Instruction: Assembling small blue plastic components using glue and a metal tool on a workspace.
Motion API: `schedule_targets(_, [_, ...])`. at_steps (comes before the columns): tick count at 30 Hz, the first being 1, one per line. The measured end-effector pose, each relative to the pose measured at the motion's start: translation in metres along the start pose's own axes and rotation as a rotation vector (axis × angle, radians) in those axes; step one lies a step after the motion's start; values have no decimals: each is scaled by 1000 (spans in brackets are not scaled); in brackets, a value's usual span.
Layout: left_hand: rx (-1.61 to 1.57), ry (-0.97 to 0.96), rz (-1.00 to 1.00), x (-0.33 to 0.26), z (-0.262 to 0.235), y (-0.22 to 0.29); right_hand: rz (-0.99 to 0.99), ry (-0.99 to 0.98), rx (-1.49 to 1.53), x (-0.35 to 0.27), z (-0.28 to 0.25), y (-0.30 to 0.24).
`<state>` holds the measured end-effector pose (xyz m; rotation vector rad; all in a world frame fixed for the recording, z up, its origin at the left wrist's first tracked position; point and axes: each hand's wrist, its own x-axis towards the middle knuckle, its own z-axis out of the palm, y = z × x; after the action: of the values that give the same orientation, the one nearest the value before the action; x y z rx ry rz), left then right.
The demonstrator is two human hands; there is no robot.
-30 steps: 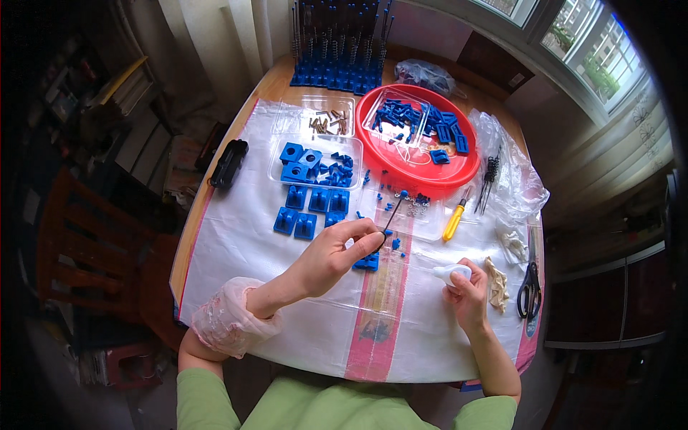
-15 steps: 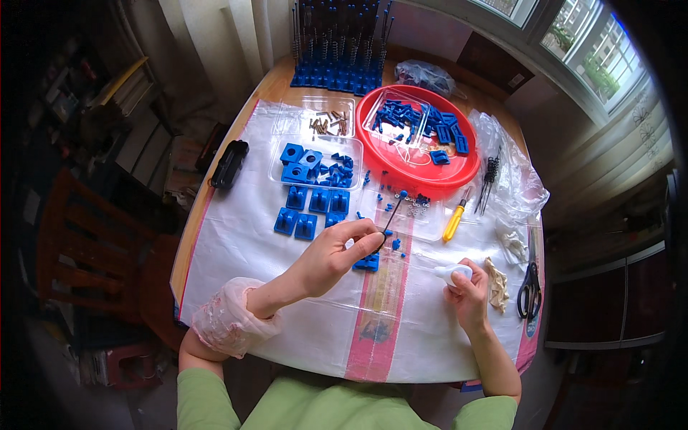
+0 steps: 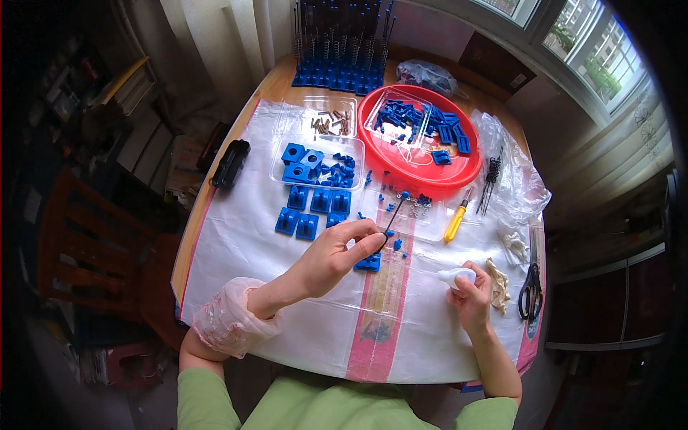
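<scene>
My left hand [image 3: 333, 254] pinches a thin dark rod [image 3: 395, 214] that slants up and away from the fingertips. A small blue knob [image 3: 405, 195] sits at the rod's far end. Under that hand, a blue block [image 3: 368, 264] rests on the white cloth, partly covered by the fingers. My right hand [image 3: 471, 297] is closed around a small white squeeze bottle [image 3: 457, 276], its narrow nozzle pointing left. Small blue pieces [image 3: 398, 245] lie between the two hands. A shallow clear tray [image 3: 428, 231] beyond them holds small metallic rings and blue bits.
Blue square bases [image 3: 307, 228] stand left of centre, before a clear box [image 3: 279, 179] of blue parts. A red basin [image 3: 469, 175], a yellow-handled screwdriver [image 3: 456, 223], black scissors [image 3: 530, 294] and black springs on rods [image 3: 492, 175] are to the right. Rods with springs [image 3: 337, 54] stand behind.
The white bottle has turned slightly in my right hand and shows more of its side. My left hand and the rod hold almost the same place.
</scene>
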<state>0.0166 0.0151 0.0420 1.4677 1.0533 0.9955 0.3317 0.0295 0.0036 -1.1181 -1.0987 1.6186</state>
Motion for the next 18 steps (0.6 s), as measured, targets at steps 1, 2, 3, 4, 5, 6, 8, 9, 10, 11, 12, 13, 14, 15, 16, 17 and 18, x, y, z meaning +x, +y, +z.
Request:
schedule_targets(1, [9,-20,-18,0,-1,2,-2,-4,-1,0,-1,0])
schedule_targets(2, [9,-21,-16,0,-1,2,-5,-8,-1,0,-1,0])
schedule_targets(3, [8,-21,-14,0,-1,2,-8,-11,0,0,-1,0])
schedule_targets(4, [7,-21,-12,0,-1,2,-10,-15,0,0,-1,0])
schedule_targets(5, [6,-20,-13,0,-1,1,-9,-17,2,0,-1,0])
schedule_targets(6, [6,-20,-14,0,-1,1,-9,-20,5,0,-2,1])
schedule_targets(8, [7,-18,-14,0,-1,0,-8,-18,4,0,-1,0])
schedule_targets(9, [9,-16,-14,0,-1,0,-8,-13,0,0,2,-1])
schedule_targets(10, [11,-16,-13,0,0,1,-7,-7,-4,-1,3,-2])
schedule_targets(11, [8,-17,-11,0,0,0,-6,-14,3,-1,3,-2])
schedule_targets(12, [5,-19,-10,0,0,0,-5,-22,10,-1,2,-1])
schedule_targets(13, [4,-19,-8,0,-1,-1,-4,-30,18,0,1,-1])
schedule_targets(14, [7,-19,-8,0,-1,0,-6,-28,17,0,1,-1])
schedule_targets(15, [9,-18,-8,0,0,0,-7,-25,16,0,1,-1])
schedule_targets(16, [10,-18,-9,0,0,1,-8,-22,14,0,1,-1])
schedule_targets(17, [12,-19,-14,0,-1,1,-11,-18,13,0,1,-1])
schedule_targets(18, [13,-21,-20,0,-1,2,-14,-14,12,0,2,-1])
